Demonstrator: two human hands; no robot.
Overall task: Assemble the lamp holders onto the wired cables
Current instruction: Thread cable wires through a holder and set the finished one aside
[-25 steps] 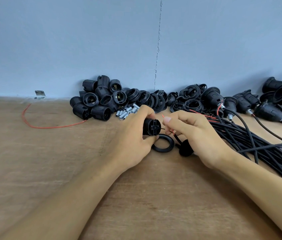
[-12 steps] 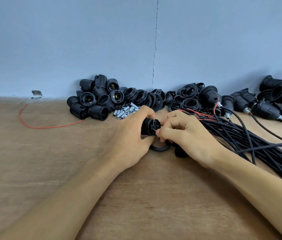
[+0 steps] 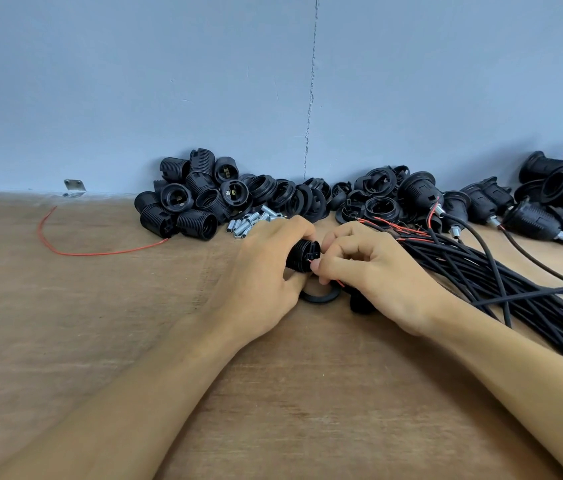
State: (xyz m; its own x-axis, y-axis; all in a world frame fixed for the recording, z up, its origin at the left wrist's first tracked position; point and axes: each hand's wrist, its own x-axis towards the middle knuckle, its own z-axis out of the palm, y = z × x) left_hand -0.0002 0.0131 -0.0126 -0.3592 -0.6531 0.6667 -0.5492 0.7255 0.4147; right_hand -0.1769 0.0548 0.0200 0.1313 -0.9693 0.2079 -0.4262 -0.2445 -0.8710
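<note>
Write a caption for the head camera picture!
The left hand grips a black lamp holder; the right hand pinches a red wire at its end.

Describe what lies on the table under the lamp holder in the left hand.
A flat black ring lies on the table below the lamp holder, its far edge covered by the left hand and right hand. Beside it, a black part is mostly hidden.

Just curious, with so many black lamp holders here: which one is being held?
The lamp holder gripped in the left hand, its end facing the right hand, which pinches a red wire. The others lie untouched in piles by the wall.
</note>
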